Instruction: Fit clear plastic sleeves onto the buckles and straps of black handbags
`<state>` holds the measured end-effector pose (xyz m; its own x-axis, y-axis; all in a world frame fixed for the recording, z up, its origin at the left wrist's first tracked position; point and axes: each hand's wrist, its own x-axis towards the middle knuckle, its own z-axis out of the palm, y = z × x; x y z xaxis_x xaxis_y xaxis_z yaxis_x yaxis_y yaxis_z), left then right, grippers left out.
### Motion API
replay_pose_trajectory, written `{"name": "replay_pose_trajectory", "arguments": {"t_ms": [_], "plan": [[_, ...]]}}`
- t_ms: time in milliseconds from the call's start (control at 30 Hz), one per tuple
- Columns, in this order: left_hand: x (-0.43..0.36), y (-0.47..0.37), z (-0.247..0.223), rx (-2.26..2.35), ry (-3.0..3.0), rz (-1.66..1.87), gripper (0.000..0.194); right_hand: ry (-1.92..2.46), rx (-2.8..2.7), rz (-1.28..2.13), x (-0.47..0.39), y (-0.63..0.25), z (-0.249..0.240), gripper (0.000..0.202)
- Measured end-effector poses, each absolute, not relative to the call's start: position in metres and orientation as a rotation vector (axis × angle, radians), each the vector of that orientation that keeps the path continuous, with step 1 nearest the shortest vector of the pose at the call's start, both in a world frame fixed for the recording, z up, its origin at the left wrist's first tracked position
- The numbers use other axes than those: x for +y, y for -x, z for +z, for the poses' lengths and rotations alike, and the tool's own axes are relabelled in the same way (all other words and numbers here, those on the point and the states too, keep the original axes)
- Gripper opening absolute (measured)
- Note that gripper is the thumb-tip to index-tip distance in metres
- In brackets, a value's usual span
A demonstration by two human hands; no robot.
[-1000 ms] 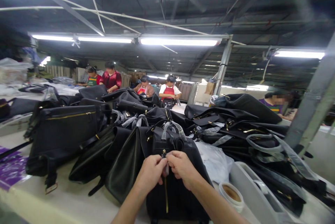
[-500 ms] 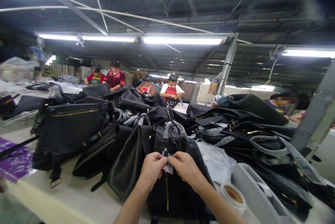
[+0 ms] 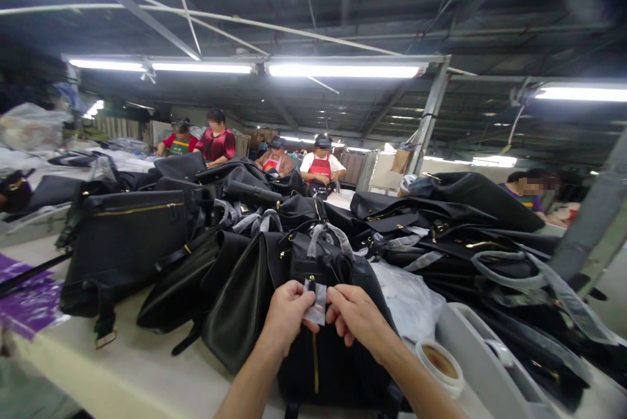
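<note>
A black backpack (image 3: 343, 376) stands in front of me, a gold zip (image 3: 316, 367) running down its front. At the top of that zip a dark zip pull (image 3: 312, 284) has a small translucent plastic wrap (image 3: 319, 307) around or behind it; I cannot tell which. My left hand (image 3: 285, 318) is closed on the left side of this wrap, thumb and forefinger pinching. From the right, my right hand (image 3: 356, 320) has its fingertips pinched together at the wrap's right edge. Clear film covers the backpack's top handle (image 3: 337, 236).
Several black bags (image 3: 132, 249) fill the table (image 3: 196, 373), more piled at right (image 3: 470, 210). Near my right forearm are an open round tub (image 3: 441, 367) of brown stuff, a grey plastic bin (image 3: 480, 354) and white plastic sheeting (image 3: 409, 292). Several people work beyond.
My right hand has shifted slightly right, away from my left thumb, and more of the plastic wrap shows between my hands. The backpack stays in place.
</note>
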<state>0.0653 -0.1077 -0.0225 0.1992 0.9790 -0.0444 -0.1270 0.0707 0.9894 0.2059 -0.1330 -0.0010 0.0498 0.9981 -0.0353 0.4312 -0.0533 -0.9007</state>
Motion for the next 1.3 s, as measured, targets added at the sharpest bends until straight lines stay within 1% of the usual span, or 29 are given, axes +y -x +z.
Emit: {"name": "replay_pose_trajectory", "arguments": {"t_ms": [100, 267, 400, 600, 667, 767, 867, 967, 1167, 1300], "plan": [[-0.109, -0.066, -0.023, 0.986, -1.132, 1.100, 0.023, 1.630, -1.574, 0.875, -0.131, -0.204, -0.006, 0.039], [-0.108, -0.065, -0.024, 0.965, -1.130, 1.138, 0.021, 1.580, -1.657, 0.545, -0.127, -0.196, -0.010, 0.028], [-0.105, -0.065, -0.025, 0.920, -1.125, 1.154, 0.018, 1.603, -1.626, 0.440, -0.127, -0.194, -0.008, 0.027], [-0.101, -0.067, -0.028, 0.898, -1.121, 1.181, 0.020, 1.479, -1.575, 0.552, -0.126, -0.193, -0.013, 0.028], [-0.100, -0.067, -0.029, 0.896, -1.125, 1.179, 0.022, 1.429, -1.504, 0.692, -0.126, -0.192, -0.016, 0.029], [-0.100, -0.065, -0.030, 0.895, -1.131, 1.171, 0.024, 1.309, -1.303, 0.991, -0.129, -0.192, -0.015, 0.034], [-0.099, -0.064, -0.030, 0.897, -1.134, 1.172, 0.026, 1.188, -1.113, 1.182, -0.132, -0.192, -0.012, 0.032], [-0.100, -0.065, -0.030, 0.892, -1.141, 1.171, 0.027, 1.197, -1.104, 1.157, -0.133, -0.191, -0.011, 0.033], [-0.104, -0.065, -0.030, 0.933, -1.211, 1.137, 0.020, 1.278, -1.183, 0.999, -0.124, -0.183, -0.018, 0.038], [-0.104, -0.066, -0.034, 0.918, -1.271, 1.145, 0.020, 1.341, -1.168, 0.966, -0.119, -0.180, -0.022, 0.038]]}}
